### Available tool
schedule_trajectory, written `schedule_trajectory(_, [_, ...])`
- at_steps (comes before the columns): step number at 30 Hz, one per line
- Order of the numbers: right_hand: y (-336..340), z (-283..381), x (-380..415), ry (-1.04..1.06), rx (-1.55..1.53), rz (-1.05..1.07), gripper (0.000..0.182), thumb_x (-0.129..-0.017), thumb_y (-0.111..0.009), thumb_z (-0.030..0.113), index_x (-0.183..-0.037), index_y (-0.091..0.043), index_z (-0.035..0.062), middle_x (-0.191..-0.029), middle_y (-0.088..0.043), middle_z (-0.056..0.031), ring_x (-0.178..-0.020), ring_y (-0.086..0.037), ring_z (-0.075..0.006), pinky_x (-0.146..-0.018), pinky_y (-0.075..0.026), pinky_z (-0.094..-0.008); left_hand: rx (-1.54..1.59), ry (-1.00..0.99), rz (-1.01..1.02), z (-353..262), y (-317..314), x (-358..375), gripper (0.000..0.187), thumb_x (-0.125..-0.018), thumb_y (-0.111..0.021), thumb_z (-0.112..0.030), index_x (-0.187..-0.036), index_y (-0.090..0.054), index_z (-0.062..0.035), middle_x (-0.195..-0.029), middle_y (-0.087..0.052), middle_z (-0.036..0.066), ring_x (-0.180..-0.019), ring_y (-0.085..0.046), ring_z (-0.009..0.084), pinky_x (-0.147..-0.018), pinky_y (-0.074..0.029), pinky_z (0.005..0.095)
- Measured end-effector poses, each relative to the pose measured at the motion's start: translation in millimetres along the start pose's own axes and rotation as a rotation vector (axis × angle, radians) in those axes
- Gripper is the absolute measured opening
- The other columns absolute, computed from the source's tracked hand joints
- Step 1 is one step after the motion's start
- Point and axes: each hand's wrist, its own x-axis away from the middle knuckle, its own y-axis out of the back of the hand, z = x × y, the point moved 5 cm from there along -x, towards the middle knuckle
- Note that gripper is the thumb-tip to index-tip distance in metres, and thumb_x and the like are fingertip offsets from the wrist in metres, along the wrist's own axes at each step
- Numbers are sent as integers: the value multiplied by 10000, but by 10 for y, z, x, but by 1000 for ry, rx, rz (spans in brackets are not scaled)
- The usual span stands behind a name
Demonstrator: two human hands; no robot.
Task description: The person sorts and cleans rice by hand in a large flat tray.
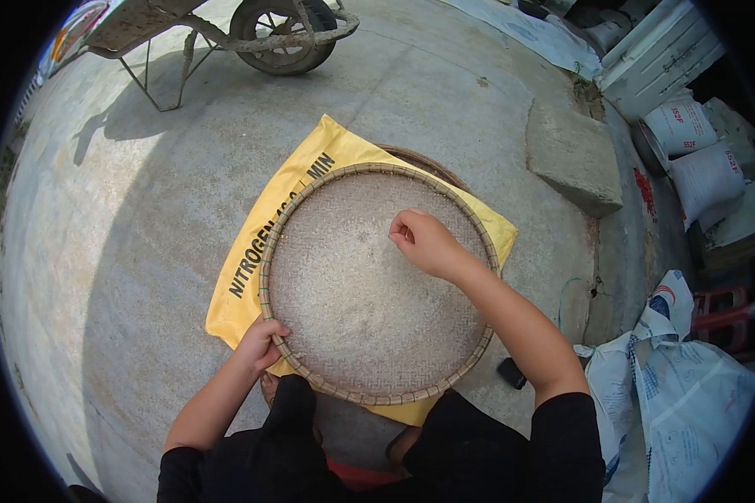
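Rice in a round woven bamboo tray [287,220] is picked by pinched right hand [424,242] fingers; the rim is steadied, gripped by the left hand [260,344], over a yellow fertiliser sack [252,277].

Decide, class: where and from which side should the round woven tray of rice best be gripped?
Probably the raised woven rim of the tray, from outside: it lies flat and wide, full of rice. The left hand already grips the near-left rim; the opposite edge would balance it.

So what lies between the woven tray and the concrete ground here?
In the head view, a yellow sack printed "NITROGEN" lies spread under the round woven tray of grain, on the concrete ground. The left hand grips the tray's rim.
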Motion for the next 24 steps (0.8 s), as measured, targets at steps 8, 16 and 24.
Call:
schedule_trajectory(8, [572,-294,914,-248,-330,-9,105,-822,-604,124,-847,-558,33,-744,-530,-1,-696,-488,-79,-640,-429,-243,-20,-96,-43,-101,395,0,645,-621,-482,9,-1255,-374,44,-1191,-499,184,-1094,-493,349,-981,-384,465])
schedule_trajectory(16, [167,-1244,1744,-463,-256,72,125,-808,-624,150,-852,-595,36,-772,-574,-24,-690,-523,-92,-635,-441,-241,84,-176,-167,-228,595,67,586,-651,-481,1,-1228,-386,43,-1170,-504,180,-1093,-483,343,-985,-368,472])
schedule_trajectory(24, [397,-787,1363,-382,9,-59,192,-761,-677,197,-822,-595,35,-771,-569,-78,-655,-535,-179,-616,-446,-303,56,-192,-162,-268,402,71,581,-662,-479,-21,-1230,-381,51,-1187,-495,185,-1108,-472,341,-997,-354,469])
